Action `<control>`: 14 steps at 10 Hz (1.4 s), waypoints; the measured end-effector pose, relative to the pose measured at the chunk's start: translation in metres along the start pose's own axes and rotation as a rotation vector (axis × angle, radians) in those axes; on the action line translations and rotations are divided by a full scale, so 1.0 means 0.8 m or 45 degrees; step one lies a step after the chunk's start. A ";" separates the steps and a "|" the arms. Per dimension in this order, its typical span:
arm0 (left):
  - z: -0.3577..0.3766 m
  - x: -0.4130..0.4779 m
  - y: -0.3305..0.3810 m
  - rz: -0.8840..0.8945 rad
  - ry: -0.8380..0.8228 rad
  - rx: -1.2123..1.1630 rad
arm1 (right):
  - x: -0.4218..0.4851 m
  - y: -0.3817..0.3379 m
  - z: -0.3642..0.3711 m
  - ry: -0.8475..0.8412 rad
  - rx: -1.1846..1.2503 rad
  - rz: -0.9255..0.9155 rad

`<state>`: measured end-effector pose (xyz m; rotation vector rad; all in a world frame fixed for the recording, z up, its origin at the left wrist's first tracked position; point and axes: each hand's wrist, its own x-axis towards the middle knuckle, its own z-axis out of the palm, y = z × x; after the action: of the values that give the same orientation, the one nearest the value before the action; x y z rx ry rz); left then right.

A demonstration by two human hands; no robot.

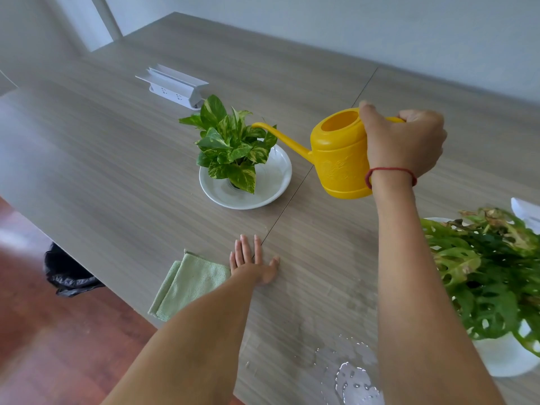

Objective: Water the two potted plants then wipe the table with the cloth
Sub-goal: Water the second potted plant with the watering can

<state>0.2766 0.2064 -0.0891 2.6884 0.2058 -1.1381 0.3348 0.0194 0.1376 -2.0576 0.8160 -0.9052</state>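
Note:
My right hand (pixel 404 143) grips the handle of a yellow watering can (pixel 339 154), held above the table with its long spout reaching over the small variegated plant (pixel 230 144). That plant stands in a white saucer (pixel 268 188) at mid-table. My left hand (pixel 252 263) lies flat and open on the wooden table (pixel 117 159), its wrist edge touching a folded light green cloth (pixel 187 283). A bigger plant with holed leaves (pixel 491 273) sits in a white pot (pixel 508 356) at the right edge. A water puddle (pixel 350 375) lies near the front edge.
A white socket box (pixel 172 86) stands open behind the small plant. A black bin bag (pixel 68 273) sits on the red-brown floor under the table's left side. A seam runs across the tabletop between the two plants.

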 end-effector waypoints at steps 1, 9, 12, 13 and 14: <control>0.000 0.000 0.001 0.000 0.005 0.004 | 0.001 -0.003 -0.001 -0.001 0.022 0.024; -0.003 -0.003 0.001 0.004 -0.011 0.024 | -0.004 -0.003 0.006 -0.072 0.045 -0.038; -0.003 -0.004 0.001 0.013 -0.010 -0.006 | -0.003 0.008 0.011 -0.126 0.157 0.142; -0.003 -0.002 0.001 0.019 -0.011 -0.009 | -0.005 0.013 0.009 -0.153 0.323 0.286; -0.003 0.001 -0.001 0.026 -0.018 0.008 | -0.014 0.021 0.012 -0.153 0.438 0.372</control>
<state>0.2789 0.2075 -0.0881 2.6807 0.1725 -1.1534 0.3318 0.0225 0.1154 -1.6280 0.8075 -0.6971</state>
